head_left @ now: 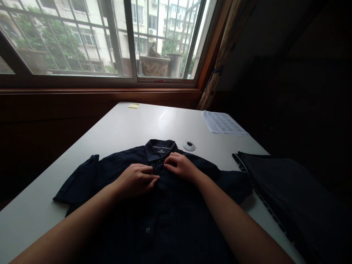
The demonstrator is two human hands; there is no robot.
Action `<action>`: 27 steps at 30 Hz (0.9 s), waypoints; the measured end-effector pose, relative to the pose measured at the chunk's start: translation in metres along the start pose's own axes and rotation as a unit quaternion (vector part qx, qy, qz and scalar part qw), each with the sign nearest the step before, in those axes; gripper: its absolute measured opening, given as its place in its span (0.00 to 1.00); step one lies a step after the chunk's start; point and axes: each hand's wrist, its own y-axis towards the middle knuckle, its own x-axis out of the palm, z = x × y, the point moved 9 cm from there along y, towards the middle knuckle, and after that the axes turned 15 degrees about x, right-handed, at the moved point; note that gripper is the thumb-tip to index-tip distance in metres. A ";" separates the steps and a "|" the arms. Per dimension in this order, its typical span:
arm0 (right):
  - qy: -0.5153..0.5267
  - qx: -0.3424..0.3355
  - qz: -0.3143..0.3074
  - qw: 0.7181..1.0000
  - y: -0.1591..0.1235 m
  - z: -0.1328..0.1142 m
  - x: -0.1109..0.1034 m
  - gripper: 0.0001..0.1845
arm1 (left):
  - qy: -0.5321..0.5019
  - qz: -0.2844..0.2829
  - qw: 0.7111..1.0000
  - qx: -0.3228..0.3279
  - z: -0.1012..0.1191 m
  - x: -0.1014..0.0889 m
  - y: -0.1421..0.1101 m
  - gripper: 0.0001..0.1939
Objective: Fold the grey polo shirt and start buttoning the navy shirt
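A dark navy short-sleeved shirt (181, 205) lies spread flat, front side up, with its collar (150, 151) pointing away from me. My left hand (137, 179) rests on the front placket below the collar, thumb and fingertips pinched on the shirt cloth. Just right of the collar opening, my right hand (180, 167) has its fingertips together at the placket edge, also on the cloth. Whether a button lies between the fingers is hidden. Lower on the front, one small pale button (147, 230) shows.
The white table (154, 121) carries a round cable grommet (189, 146) behind the collar, a yellow sticky note (133, 105) and printed sheets (224, 123) at the back. Dark folded clothing (288, 183) lies over the right edge. A barred window (96, 40) stands beyond.
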 end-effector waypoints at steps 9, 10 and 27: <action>-0.001 -0.001 -0.001 1.000 -0.001 -0.003 -0.001 0.01 | -0.042 -0.006 0.999 -0.002 -0.001 0.002 -0.001 0.11; -0.001 0.000 -0.002 1.000 -0.001 -0.002 -0.001 0.01 | -0.046 -0.005 0.999 -0.001 -0.001 0.001 -0.001 0.11; -0.003 -0.003 -0.003 1.000 0.000 -0.002 0.000 0.01 | -0.079 0.031 0.994 -0.066 -0.021 0.002 -0.006 0.10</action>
